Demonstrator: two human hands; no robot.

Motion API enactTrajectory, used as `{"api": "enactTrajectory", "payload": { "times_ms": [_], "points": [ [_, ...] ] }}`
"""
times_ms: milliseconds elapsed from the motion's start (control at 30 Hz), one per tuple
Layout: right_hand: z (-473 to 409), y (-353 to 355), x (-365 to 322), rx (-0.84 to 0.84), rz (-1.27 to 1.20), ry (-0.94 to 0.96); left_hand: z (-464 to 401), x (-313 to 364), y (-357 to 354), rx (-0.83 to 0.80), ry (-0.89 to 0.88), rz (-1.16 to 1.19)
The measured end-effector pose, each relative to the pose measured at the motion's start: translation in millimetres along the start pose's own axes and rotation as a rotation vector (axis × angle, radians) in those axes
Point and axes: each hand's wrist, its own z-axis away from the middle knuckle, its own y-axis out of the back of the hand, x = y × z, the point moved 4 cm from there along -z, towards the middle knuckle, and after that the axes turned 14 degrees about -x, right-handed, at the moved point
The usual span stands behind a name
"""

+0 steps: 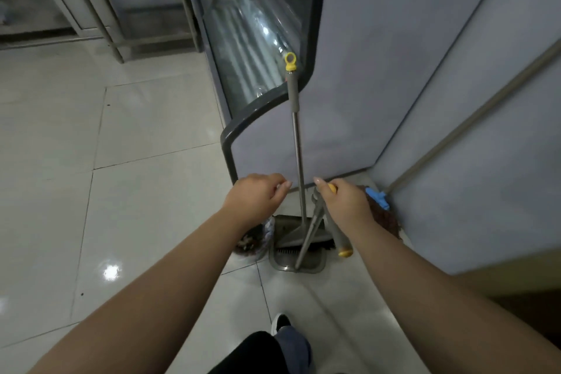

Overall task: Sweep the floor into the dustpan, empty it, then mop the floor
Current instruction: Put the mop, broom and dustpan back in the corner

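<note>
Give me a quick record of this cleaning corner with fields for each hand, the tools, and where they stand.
left hand: loosely curled, holding nothing, near the broom handle
right hand: grips a grey handle with yellow ends
broom: upright, grey pole with yellow cap, leaning by the display fridge
dustpan: grey, on the floor at the broom's foot
mop: blue clip, brown strands, in the corner to the right, pole leaning on the wall
floor: glossy pale tiles
task stage: tools being picked up; sweeping not yet begun
</note>
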Motion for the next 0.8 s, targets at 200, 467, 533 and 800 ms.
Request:
{"api": "enactTrajectory", "payload": {
  "times_ms": [200, 467, 533, 800],
  "points": [
    [34.2, -1.7, -0.5, 0.081, -0.079, -0.084, 49.8, 1.6, 3.0, -0.060, -0.058, -0.031],
    [32.4, -5.7, -15.6, 0.080, -0.131, -0.183, 36.3, -14.7, 28.4, -0.095, -0.132, -0.035],
    [22.4, -10.7, -18.2, 0.088, -0.176, -0.213, 15.0, -27.3, 34.6, -0.112, -0.131, -0.017],
    [-19.2, -27.4, -18.1, 0.250, -0.266, -0.515, -101.3, -80.5, 55.0, -0.252, -0.137, 0.175]
  ]
}}
